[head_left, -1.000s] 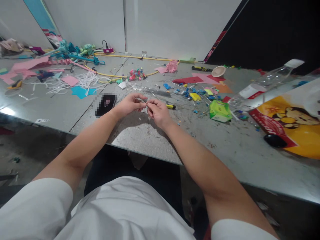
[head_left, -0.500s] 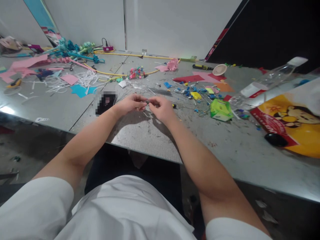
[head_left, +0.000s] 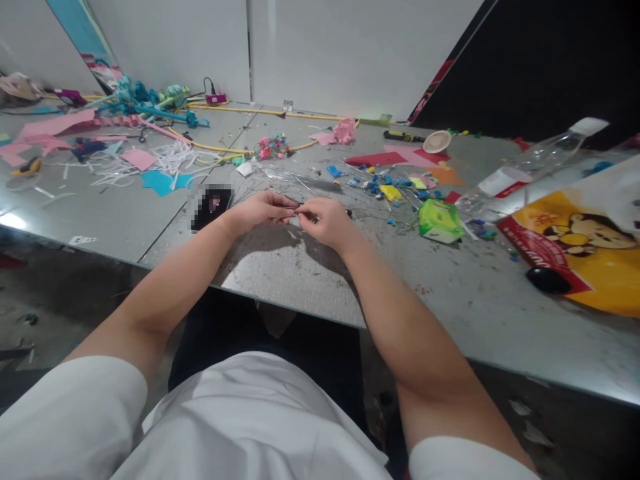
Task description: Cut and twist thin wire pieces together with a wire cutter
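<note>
both hands, left hand [head_left: 260, 212] and right hand [head_left: 325, 221], pinch a thin wire [head_left: 296, 212] in a shared grip.

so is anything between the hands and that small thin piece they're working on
Nothing visible: the left hand and right hand both pinch the small thin dark piece directly at their fingertips, above the grey table.

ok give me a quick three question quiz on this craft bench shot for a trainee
1. True or false: both hands meet over the table, pinching one small item between their fingertips.
2. Which lies nearest the right hand? A) green box B) clear bottle C) black phone
3. Fill in: beside the left hand lies a black ____.

Key
1. True; the small item is too tiny to identify.
2. A, the green box; the clear bottle is farther.
3. phone.
</note>
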`<state>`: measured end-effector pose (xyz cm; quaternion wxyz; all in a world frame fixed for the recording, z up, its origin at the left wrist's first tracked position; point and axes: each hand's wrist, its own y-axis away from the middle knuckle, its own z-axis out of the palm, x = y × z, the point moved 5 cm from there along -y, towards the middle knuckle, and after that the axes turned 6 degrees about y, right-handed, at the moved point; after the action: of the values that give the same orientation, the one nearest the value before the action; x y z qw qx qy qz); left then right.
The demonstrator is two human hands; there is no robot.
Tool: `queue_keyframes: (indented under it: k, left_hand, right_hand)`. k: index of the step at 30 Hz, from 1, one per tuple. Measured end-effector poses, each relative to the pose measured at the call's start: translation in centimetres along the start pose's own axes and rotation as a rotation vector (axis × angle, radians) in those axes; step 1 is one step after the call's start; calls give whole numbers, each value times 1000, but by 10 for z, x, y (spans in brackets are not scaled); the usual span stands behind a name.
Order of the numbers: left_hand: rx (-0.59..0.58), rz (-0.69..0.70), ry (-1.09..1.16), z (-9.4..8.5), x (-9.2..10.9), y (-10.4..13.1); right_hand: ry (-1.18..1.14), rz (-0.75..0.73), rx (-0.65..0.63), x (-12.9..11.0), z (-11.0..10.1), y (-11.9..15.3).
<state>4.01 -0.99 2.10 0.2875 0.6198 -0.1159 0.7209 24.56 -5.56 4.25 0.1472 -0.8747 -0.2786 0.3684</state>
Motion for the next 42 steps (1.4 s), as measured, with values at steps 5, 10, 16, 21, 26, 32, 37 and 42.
queue_keyframes:
  k: [5,10,16,21,26,32,37,42]
  left_hand:
    - [0,-5,-9,3,2,3]
    - [34,20,-40,6,6,8]
    - [64,20,-96,-3,2,5]
    - [10,34,-76,-7,0,2]
    - [2,22,-78,-8,-1,2]
    - [5,14,-60,-10,-1,1]
    - [-31,5,-47,-11,-1,2]
    - [-103,-30,-102,-10,-1,2]
  right_hand:
    - [28,-41,-19,0,1,1]
    - [80,-103,1,2,5,1]
    - [170,-105,-50,5,10,1]
    - [193,-129,-55,3,11,2]
    - [212,-119,-92,2,12,2]
    - [152,-120,-62,2,10,1]
    - [213,-157,-79,-6,12,3]
    - [336,-112,-165,-14,16,4]
